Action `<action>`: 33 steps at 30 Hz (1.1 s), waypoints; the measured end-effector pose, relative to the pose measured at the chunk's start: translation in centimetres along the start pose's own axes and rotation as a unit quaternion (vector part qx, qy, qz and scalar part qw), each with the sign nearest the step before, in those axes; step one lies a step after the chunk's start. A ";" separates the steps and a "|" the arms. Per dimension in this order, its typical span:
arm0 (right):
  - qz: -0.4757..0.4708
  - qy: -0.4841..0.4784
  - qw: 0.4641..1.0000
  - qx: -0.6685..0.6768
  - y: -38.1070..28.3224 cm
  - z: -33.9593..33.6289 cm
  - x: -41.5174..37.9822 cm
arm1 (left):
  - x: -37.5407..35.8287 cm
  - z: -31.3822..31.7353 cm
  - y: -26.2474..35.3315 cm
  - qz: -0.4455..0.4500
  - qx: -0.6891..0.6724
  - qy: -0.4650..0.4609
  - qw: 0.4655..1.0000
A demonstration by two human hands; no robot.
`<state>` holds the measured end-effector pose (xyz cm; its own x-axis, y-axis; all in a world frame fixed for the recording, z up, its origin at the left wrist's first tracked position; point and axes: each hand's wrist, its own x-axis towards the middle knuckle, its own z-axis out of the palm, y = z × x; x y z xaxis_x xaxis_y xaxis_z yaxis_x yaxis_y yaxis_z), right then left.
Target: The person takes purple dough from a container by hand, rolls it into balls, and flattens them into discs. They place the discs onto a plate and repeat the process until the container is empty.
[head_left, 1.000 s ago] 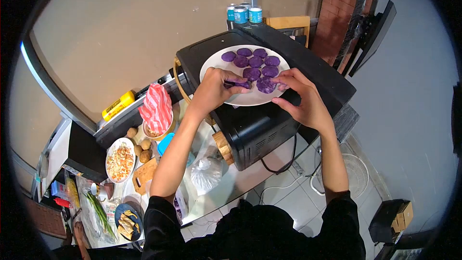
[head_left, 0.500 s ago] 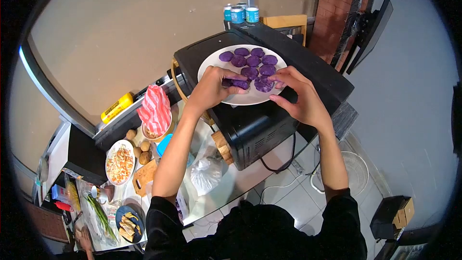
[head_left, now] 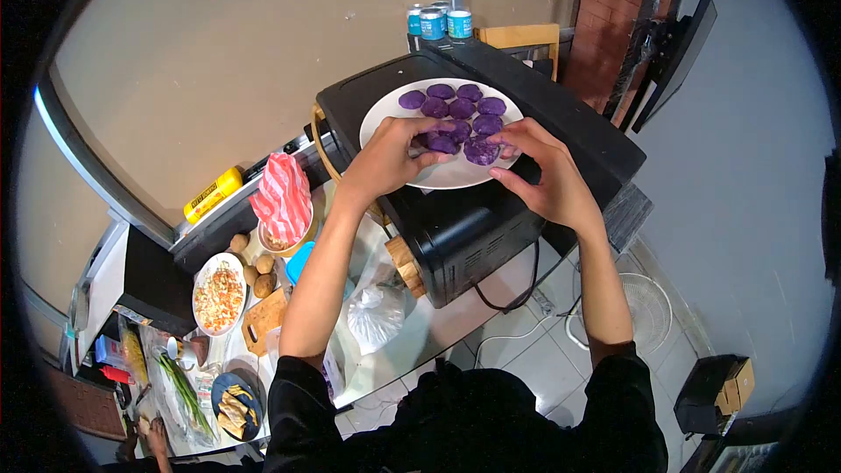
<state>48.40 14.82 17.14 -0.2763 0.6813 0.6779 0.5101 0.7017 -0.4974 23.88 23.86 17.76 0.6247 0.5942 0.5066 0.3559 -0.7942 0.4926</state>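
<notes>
Viewing from the head, we have purple rounds laid from the white plate's far edge toward its near edge; whether more remain, we cannot tell. Our left hand parts thumb and fingers around the near-left round; our right hand, likewise parted, is beside the nearest one.

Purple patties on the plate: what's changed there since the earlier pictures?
The left hand has loosened its pinch on the near-left patty: fingers and thumb are spread wider, and more of the patty shows. The right hand, the other patties and the plate look unmoved.
</notes>
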 end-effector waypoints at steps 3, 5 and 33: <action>0.001 0.003 1.000 -0.008 0.1 0.1 0.0 | 0.1 -0.2 0.0 0.008 0.018 0.012 1.000; -0.006 0.006 1.000 -0.016 0.2 0.2 0.0 | 0.0 -0.6 0.3 0.006 0.020 0.007 1.000; 0.007 0.030 0.997 -0.069 2.1 1.3 1.1 | -0.7 -0.5 0.7 -0.064 -0.020 0.014 0.998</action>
<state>48.15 17.26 16.15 -0.2209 0.6743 0.7047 0.6221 0.6539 -0.4306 23.37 22.89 18.07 0.5555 0.6946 0.4571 0.4042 -0.7059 0.5816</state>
